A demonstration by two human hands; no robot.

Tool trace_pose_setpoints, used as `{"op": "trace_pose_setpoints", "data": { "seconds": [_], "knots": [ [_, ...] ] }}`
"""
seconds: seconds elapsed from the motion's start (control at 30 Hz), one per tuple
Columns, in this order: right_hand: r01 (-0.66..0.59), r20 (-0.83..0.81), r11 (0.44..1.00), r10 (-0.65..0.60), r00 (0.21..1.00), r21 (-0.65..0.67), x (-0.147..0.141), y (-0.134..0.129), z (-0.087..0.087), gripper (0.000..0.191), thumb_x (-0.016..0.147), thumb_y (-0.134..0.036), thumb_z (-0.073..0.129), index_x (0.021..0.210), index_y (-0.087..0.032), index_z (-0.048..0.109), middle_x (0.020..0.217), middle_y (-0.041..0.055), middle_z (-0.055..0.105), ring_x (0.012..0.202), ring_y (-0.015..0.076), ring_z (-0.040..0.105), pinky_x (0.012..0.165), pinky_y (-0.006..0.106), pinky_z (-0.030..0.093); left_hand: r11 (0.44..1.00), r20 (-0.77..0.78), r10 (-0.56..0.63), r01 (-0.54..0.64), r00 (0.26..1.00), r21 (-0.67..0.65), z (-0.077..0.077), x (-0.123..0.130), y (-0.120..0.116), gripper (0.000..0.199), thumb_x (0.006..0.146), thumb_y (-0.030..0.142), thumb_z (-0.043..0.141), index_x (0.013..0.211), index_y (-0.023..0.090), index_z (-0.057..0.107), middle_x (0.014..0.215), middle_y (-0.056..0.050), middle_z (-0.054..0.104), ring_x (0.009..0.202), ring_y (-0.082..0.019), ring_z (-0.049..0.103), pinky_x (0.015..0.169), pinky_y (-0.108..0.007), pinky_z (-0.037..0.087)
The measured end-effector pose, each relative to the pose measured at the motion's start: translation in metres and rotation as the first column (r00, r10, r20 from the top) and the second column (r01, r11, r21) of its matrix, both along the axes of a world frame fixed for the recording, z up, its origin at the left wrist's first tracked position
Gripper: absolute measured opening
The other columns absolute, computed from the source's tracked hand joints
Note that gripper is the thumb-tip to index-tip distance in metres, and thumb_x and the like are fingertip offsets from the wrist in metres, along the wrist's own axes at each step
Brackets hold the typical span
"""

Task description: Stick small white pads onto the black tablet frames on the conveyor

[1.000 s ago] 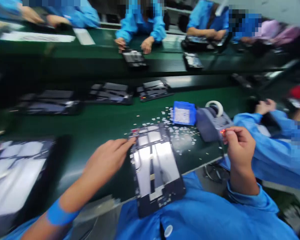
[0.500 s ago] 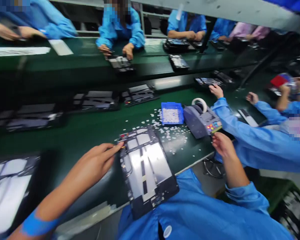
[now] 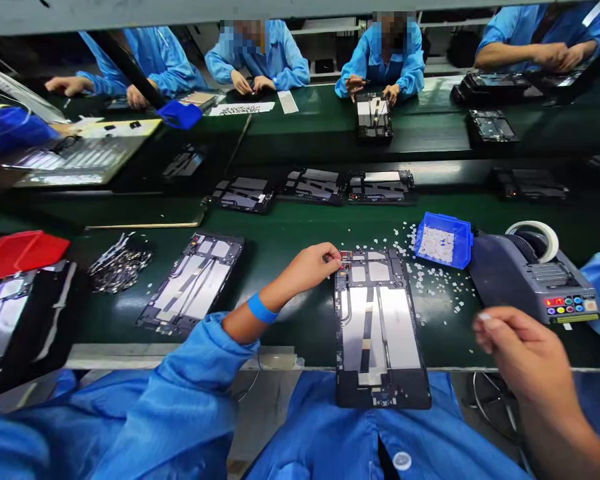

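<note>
While my left hand [image 3: 314, 262] presses its bunched fingertips on the top left corner of the tablet frame [image 3: 379, 327], the frame lies flat on the green bench, its near end overhanging the edge toward me. Right of the frame, my right hand [image 3: 523, 351] hovers loosely curled, holding nothing I can make out, just before the tape dispenser [image 3: 530, 277]. Beyond the frame's top right corner sits a blue tray [image 3: 443, 240].

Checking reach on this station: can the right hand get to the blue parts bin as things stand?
Probably yes. The right hand is raised over the table edge, and only scattered white bits lie between it and the blue parts bin; the tape dispenser sits beside that path.
</note>
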State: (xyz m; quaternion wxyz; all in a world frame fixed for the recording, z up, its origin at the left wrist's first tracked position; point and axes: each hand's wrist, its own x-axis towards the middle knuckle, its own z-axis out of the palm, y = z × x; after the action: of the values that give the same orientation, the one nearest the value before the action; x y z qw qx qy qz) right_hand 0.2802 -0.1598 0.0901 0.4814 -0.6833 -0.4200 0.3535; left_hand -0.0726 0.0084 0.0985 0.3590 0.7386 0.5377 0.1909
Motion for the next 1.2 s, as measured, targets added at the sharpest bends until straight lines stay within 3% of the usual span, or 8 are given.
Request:
{"op": "trace_pose_setpoints", "data": {
  "seconds": [0.13, 0.27, 0.4, 0.57, 0.7, 0.83, 0.97, 1.2],
  "knots": [
    [-0.376, -0.09, 0.926, 0.376, 0.922, 0.013, -0.066, 0.057, 0.018, 0.027, 0.091, -0.046, 0.07, 0.087, -0.021, 0.077, 0.07, 0.0028, 0.068, 0.062, 0.0156, 0.06, 0.057, 0.027, 0.048, 0.979, 0.195, 0.178, -0.194, 0.964, 0.068, 0.014, 0.008, -0.021, 0.015, 0.089, 0.028, 0.063, 0.098, 0.019, 0.07, 0.091, -0.003, 0.071, 0.077, -0.016, 0.061, 0.069, -0.028, 0.05],
    [-0.506, -0.136, 0.856, 0.517, 0.845, 0.111, -0.127, 0.101, 0.024, 0.025, 0.092, -0.041, 0.066, 0.09, -0.018, 0.078, 0.07, 0.001, 0.07, 0.059, 0.0131, 0.058, 0.055, 0.025, 0.045, 0.972, 0.55, 0.207, -0.106, 0.809, -0.209, 0.019, 0.028, -0.047, 0.028, 0.085, 0.033, 0.073, 0.108, 0.018, 0.067, 0.097, -0.006, 0.073, 0.083, -0.016, 0.067, 0.075, -0.029, 0.056],
    [-0.607, -0.063, 0.783, 0.618, 0.784, 0.134, -0.147, 0.119, 0.021, 0.025, 0.095, -0.035, 0.059, 0.096, -0.019, 0.079, 0.08, 0.0021, 0.076, 0.066, 0.0144, 0.064, 0.063, 0.027, 0.051, 0.95, 0.649, 0.307, -0.179, 0.696, -0.257, 0.009, 0.037, -0.048, 0.024, 0.087, 0.04, 0.072, 0.093, 0.018, 0.064, 0.09, -0.004, 0.072, 0.08, -0.015, 0.067, 0.075, -0.029, 0.056],
    [-0.72, 0.575, 0.683, 0.544, 0.611, 0.12, -0.119, 0.137, 0.005, 0.029, 0.102, -0.023, 0.052, 0.114, -0.022, 0.079, 0.11, 0.0081, 0.079, 0.098, 0.0218, 0.069, 0.089, 0.036, 0.051, 0.957, 0.367, 0.23, -0.278, 0.901, 0.084, 0.012, 0.01, -0.041, 0.014, 0.095, 0.032, 0.062, 0.091, 0.02, 0.068, 0.094, -0.004, 0.076, 0.086, -0.018, 0.068, 0.081, -0.033, 0.055],
    [-0.866, 0.892, 0.5, 0.401, 0.21, -0.02, -0.103, 0.149, -0.009, 0.035, 0.106, -0.02, 0.05, 0.131, -0.025, 0.073, 0.114, 0.0092, 0.075, 0.091, 0.0218, 0.061, 0.08, 0.035, 0.045, 0.919, -0.115, -0.096, 0.132, 0.989, 0.371, 0.009, -0.007, -0.045, 0.013, 0.098, 0.022, 0.058, 0.091, 0.021, 0.069, 0.111, -0.006, 0.08, 0.105, -0.024, 0.068, 0.095, -0.043, 0.052],
    [-0.895, 0.953, 0.436, 0.301, 0.045, -0.095, -0.102, 0.156, -0.014, 0.035, 0.105, -0.02, 0.051, 0.135, -0.023, 0.07, 0.114, 0.0115, 0.072, 0.089, 0.0228, 0.055, 0.076, 0.036, 0.041, 0.816, -0.388, -0.169, 0.349, 0.906, 0.461, -0.002, -0.004, -0.048, 0.017, 0.102, 0.019, 0.053, 0.095, 0.019, 0.069, 0.128, -0.009, 0.076, 0.112, -0.027, 0.065, 0.095, -0.045, 0.05],
    [-0.903, 0.957, 0.407, 0.289, -0.018, -0.14, -0.099, 0.16, -0.013, 0.036, 0.106, -0.02, 0.049, 0.136, -0.021, 0.068, 0.108, 0.0112, 0.071, 0.088, 0.0229, 0.052, 0.075, 0.035, 0.038, 0.776, -0.441, -0.184, 0.405, 0.878, 0.483, -0.005, 0.0, -0.047, 0.016, 0.102, 0.017, 0.052, 0.1, 0.017, 0.068, 0.133, -0.01, 0.074, 0.112, -0.028, 0.064, 0.095, -0.046, 0.049],
    [-0.915, 0.962, 0.383, 0.273, -0.022, -0.13, -0.097, 0.159, -0.014, 0.034, 0.106, -0.02, 0.049, 0.135, -0.018, 0.068, 0.106, 0.0108, 0.072, 0.088, 0.0229, 0.053, 0.072, 0.036, 0.038, 0.943, -0.117, -0.104, 0.135, 0.988, 0.305, 0.009, 0.004, -0.032, 0.013, 0.1, 0.023, 0.057, 0.091, 0.021, 0.066, 0.096, -0.003, 0.076, 0.094, -0.021, 0.066, 0.088, -0.037, 0.05]
  ]
}}
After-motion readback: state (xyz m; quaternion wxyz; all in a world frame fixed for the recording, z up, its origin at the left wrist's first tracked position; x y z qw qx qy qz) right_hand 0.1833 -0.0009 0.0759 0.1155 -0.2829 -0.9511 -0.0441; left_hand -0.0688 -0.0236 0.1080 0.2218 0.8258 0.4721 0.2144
